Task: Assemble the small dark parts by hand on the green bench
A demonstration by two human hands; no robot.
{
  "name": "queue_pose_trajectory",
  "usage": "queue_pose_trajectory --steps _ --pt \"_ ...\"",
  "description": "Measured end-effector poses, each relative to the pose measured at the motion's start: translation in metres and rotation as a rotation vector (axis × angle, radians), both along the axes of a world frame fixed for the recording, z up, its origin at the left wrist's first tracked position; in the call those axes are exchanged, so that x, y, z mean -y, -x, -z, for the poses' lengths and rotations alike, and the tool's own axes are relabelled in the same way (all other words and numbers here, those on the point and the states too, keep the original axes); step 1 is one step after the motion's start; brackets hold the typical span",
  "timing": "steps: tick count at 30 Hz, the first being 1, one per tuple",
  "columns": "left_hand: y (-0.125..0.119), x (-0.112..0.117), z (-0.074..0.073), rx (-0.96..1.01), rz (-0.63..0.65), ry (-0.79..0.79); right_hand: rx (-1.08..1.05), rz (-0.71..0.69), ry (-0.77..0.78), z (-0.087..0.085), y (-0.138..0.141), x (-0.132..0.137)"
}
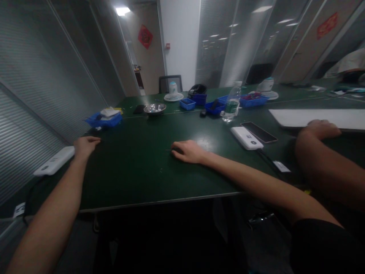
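Note:
My left hand [86, 146] rests at the left side of the dark green table [137, 167], thumb and fingers pinched together. Whatever it may hold is too small to make out. Right beside its wrist lies a white power bank [55, 160] with a dark cable. Near the table's middle, my right hand [189, 151] is closed, fingers curled. A thin grey rod [168, 150] pokes out leftward from its fingertips; the rest of the rod is hidden in the hand.
Beyond my hands are a blue tray [104, 120], a metal bowl [154, 109], blue bins [215, 108] and a water bottle [232, 102]. A second power bank [246, 137] and a phone [259, 131] lie to the right. Another person's arm [327, 160] rests by a white board [319, 117].

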State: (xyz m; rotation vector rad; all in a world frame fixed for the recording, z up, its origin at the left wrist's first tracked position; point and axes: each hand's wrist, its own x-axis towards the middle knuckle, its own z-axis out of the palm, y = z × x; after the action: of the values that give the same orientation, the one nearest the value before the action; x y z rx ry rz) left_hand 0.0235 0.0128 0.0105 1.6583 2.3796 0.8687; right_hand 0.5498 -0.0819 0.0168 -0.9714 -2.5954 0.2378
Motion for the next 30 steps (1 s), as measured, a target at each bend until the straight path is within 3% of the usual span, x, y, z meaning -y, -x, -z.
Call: queue_pose_trajectory --steps 6,9,16,23,26,30 --pt "-0.007 0.000 -0.002 0.161 -0.105 0.002 0.014 0.020 0.018 0.000 0.001 0.000" --pt "-0.009 0.000 -0.002 0.204 -0.085 -0.009 0.008 0.015 0.032 -0.001 0.001 0.001" --pt "0.001 -0.008 0.008 0.016 -0.010 -0.087 0.013 0.018 0.032 -0.001 0.001 0.001" --pt "0.016 -0.014 0.018 -0.027 0.001 -0.084 0.007 0.012 0.028 -0.002 0.002 0.002" --pt "0.003 -0.011 0.015 0.003 0.078 -0.076 0.010 0.016 0.024 -0.002 0.002 0.002" --pt "-0.047 -0.005 0.010 0.114 0.357 -0.059 0.002 0.015 0.017 0.000 0.002 0.000"
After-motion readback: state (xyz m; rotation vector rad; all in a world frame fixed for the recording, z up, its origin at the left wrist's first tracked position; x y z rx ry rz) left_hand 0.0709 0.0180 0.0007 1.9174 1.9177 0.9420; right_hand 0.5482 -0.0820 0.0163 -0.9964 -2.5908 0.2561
